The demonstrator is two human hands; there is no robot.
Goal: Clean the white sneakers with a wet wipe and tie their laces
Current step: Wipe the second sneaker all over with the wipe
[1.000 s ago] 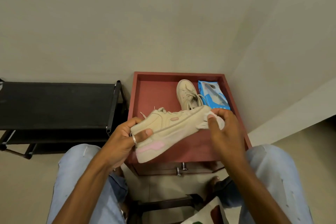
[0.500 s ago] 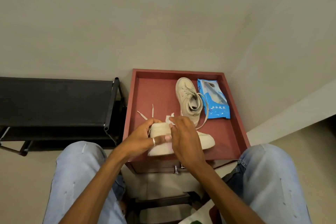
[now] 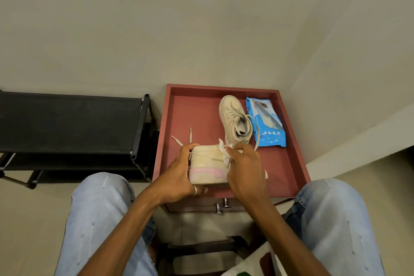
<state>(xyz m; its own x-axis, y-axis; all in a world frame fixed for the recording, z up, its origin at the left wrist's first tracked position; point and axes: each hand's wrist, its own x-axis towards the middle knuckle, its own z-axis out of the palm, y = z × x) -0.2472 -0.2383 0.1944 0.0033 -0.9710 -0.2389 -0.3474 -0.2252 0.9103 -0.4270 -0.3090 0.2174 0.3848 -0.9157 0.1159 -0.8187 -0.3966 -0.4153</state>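
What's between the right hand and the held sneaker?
A crumpled white wet wipe, pinched by the right hand against the side of the held sneaker, as the head view shows.

Bench [image 3: 289,177]: L-rear & R-front bare, open from above. Far sneaker [image 3: 233,119] w/ wipes pack [image 3: 266,123] just beside it fill R-rear. Raised rim [image 3: 162,132] blocks sideways entry; black rack [image 3: 67,123] crowds L side.

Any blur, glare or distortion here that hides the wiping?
Head view: soft even light, no glare; wide-angle bending at the edges; right hand and crumpled white wet wipe on the held cream sneaker with pink sole band slightly soft but readable; print on the blue wipes pack illegible.
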